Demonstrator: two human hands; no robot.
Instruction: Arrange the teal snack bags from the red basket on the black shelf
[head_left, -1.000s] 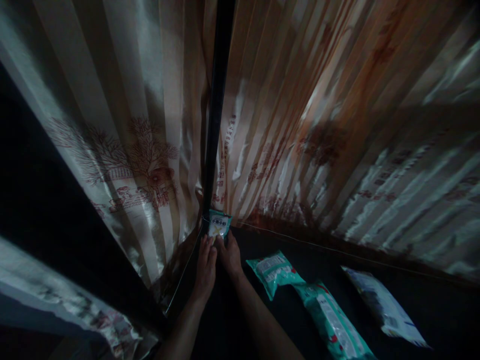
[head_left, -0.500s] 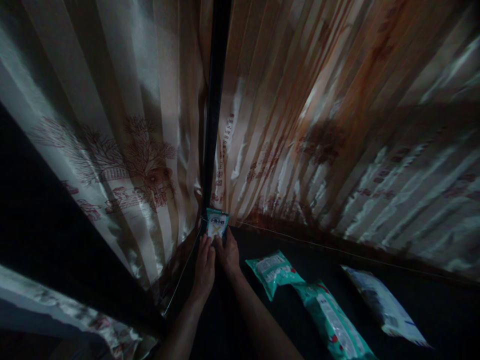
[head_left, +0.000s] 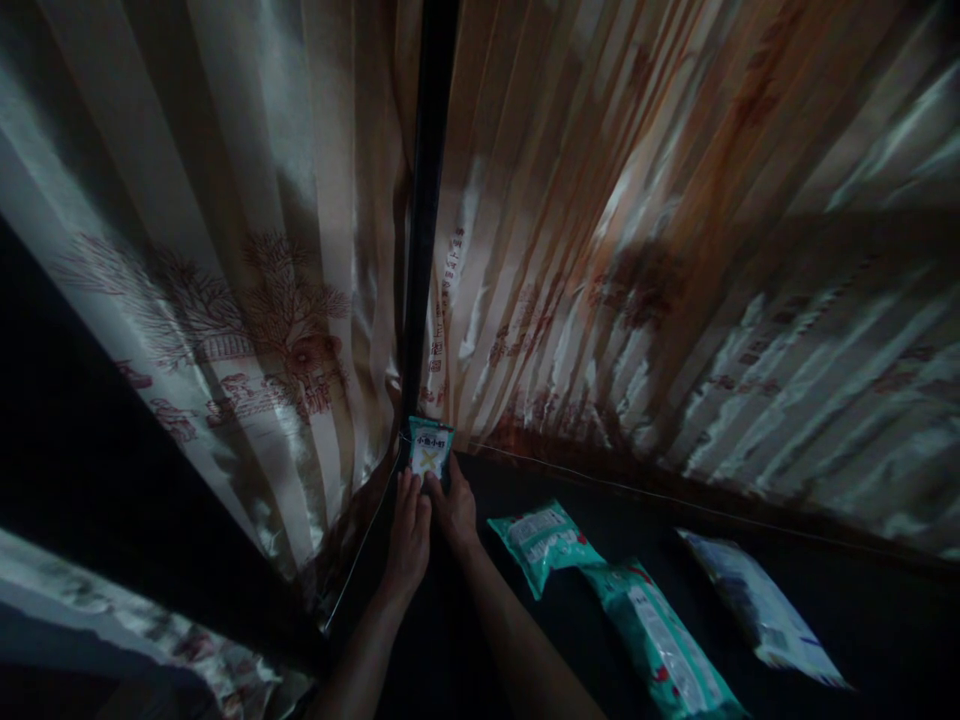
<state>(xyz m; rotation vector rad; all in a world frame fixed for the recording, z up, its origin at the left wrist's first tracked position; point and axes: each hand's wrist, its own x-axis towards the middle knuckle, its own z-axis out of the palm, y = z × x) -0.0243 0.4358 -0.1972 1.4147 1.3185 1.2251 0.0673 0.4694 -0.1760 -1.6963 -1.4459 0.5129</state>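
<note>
A small teal-and-white snack bag (head_left: pixel 430 449) stands tilted back in the far corner, its printed front facing me. My right hand (head_left: pixel 456 508) grips its lower right, thumb on the front and fingers along the side. At the bag's lower left is my left hand (head_left: pixel 410 530), its fingers close together and closed against that edge. Both hands partly cover the bottom of the bag, and the dim light hides exactly how the left fingertips hold it.
Two more teal bags, one nearer the corner (head_left: pixel 546 545) and one closer to me (head_left: pixel 664 640), lie on the dark surface (head_left: pixel 525 475). Farther right lies a bluish-white packet (head_left: pixel 765 608). Pleated printed curtains (head_left: pixel 570 250) meet at a dark upright post (head_left: pixel 429 200); a thin cord (head_left: pixel 600 480) runs along their foot.
The view has shifted slightly, so everything sits a little further left. Both hands stay at the same snack bag, and the thumb has moved slightly lower on its front.
</note>
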